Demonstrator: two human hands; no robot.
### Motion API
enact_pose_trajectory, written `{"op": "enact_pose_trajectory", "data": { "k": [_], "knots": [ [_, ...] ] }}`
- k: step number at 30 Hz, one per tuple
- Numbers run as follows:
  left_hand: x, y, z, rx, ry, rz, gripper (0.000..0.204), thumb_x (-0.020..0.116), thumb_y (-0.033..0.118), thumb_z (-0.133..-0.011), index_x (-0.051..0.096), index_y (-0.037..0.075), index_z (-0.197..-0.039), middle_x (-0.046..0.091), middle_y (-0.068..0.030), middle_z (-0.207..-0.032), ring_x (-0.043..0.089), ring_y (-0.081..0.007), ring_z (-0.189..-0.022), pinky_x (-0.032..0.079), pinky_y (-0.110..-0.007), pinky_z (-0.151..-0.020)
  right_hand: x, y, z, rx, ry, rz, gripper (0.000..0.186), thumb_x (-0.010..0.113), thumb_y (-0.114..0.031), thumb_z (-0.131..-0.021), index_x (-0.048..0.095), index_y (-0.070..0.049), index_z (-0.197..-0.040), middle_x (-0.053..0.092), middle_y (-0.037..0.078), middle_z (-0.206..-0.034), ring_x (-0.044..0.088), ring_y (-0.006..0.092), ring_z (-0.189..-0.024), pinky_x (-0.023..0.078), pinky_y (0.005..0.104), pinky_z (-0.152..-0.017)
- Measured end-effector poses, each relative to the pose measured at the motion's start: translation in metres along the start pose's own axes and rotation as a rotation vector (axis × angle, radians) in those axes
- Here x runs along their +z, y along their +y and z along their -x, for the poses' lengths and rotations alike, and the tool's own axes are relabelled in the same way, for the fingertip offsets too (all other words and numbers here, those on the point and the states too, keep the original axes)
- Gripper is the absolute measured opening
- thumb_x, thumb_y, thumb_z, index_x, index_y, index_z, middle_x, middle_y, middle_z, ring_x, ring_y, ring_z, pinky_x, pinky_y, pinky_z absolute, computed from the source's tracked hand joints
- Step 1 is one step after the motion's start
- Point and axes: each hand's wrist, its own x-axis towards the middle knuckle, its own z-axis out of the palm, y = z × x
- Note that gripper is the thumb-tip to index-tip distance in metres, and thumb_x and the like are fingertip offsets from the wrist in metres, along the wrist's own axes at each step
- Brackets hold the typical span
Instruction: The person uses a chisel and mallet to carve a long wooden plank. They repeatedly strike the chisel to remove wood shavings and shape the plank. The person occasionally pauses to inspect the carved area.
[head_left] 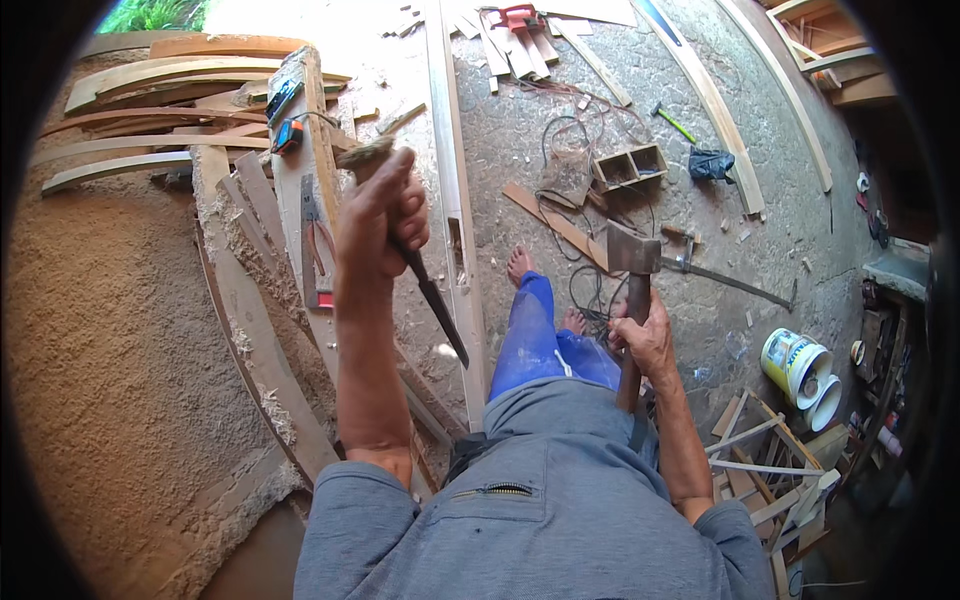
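My left hand (392, 205) is raised and wrapped round a chisel (436, 305). The chisel's worn wooden butt shows above the fist, and its dark blade slants down to the right, its tip over the edge of a long pale beam (440, 130). A narrow slot (456, 250) is cut into that beam's face. Held upright in front of my right hip, a hammer (634, 250) has a heavy metal head at the top and a dark wooden handle. My right hand (645, 338) closes round the middle of that handle.
Left of the beam, a board (300, 200) carries a tape measure (288, 137) and pliers (318, 248). Sawdust (110, 330) and curved planks (180, 70) cover the left side. On the floor lie cables, a wooden box (630, 168), a bar clamp (730, 282) and a green-handled hammer (675, 123). Buckets (790, 362) stand right.
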Motion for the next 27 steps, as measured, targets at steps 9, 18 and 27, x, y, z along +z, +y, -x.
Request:
{"op": "enact_pose_trajectory", "data": {
  "k": [9, 18, 27],
  "knots": [
    [0.056, -0.130, -0.079, 0.477, 0.196, 0.077, 0.029, 0.086, 0.013, -0.084, 0.068, 0.003, -0.104, 0.069, -0.0030, -0.082, 0.065, -0.0119, -0.066, 0.056, -0.027, -0.060, -0.101, -0.050, -0.036, -0.097, 0.202, 0.104, 0.030, 0.061, -0.001, -0.085, 0.049, -0.001, -0.113, 0.059, 0.007, -0.089, 0.066, 0.0157, -0.064, 0.058, 0.0304, -0.052],
    [0.091, -0.157, -0.122, 0.592, 0.340, -0.101, 0.023, 0.086, 0.014, -0.085, 0.066, 0.003, -0.080, 0.064, 0.0000, -0.068, 0.061, -0.0077, -0.056, 0.054, -0.025, -0.053, -0.094, -0.047, -0.038, -0.062, 0.172, 0.213, 0.028, 0.061, -0.002, -0.086, 0.049, -0.002, -0.111, 0.060, 0.007, -0.085, 0.066, 0.0144, -0.064, 0.058, 0.0299, -0.052],
    [0.112, -0.213, -0.096, 0.903, 0.436, -0.474, 0.026, 0.085, 0.022, -0.085, 0.064, 0.007, -0.092, 0.066, -0.0034, -0.074, 0.064, -0.0122, -0.064, 0.052, -0.029, -0.056, -0.085, -0.048, -0.037, -0.043, 0.147, 0.292, 0.028, 0.062, -0.005, -0.082, 0.050, -0.002, -0.107, 0.067, 0.011, -0.078, 0.065, 0.0149, -0.061, 0.056, 0.0287, -0.053]
  ]
}}
